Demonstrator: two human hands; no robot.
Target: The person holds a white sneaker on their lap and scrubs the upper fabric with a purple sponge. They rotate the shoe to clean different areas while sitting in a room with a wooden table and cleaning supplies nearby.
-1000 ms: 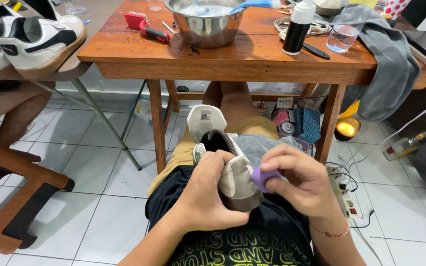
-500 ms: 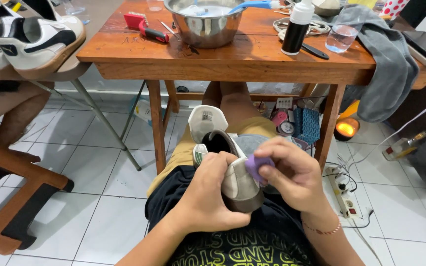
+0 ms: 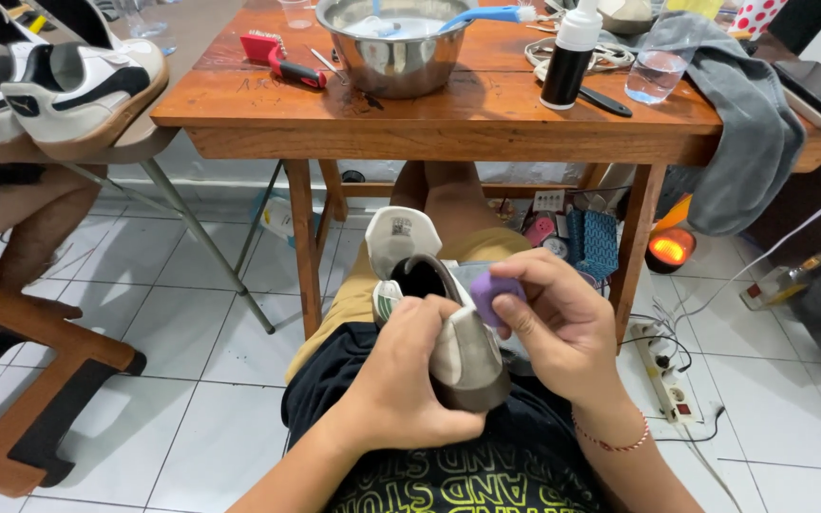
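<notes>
At lower centre, the sneaker (image 3: 463, 347) is gripped by the left hand (image 3: 401, 389) while the purple eraser (image 3: 494, 294), pinched in the right hand (image 3: 563, 328), is best rubbed with light, even strokes.

Wood table (image 3: 448, 128) – white tile floor (image 3: 192, 380)

A: What's in the hands?
B: Left hand (image 3: 401, 380) grips a shoe (image 3: 458, 342), heel up, on the lap. Right hand (image 3: 563, 328) pinches a purple pad (image 3: 492, 293) vs the heel.
A: Ahead?
B: Wood table (image 3: 448, 123) w/ steel bowl (image 3: 393, 43), black bottle (image 3: 567, 62). Sneakers (image 3: 68, 81) far left.
</notes>
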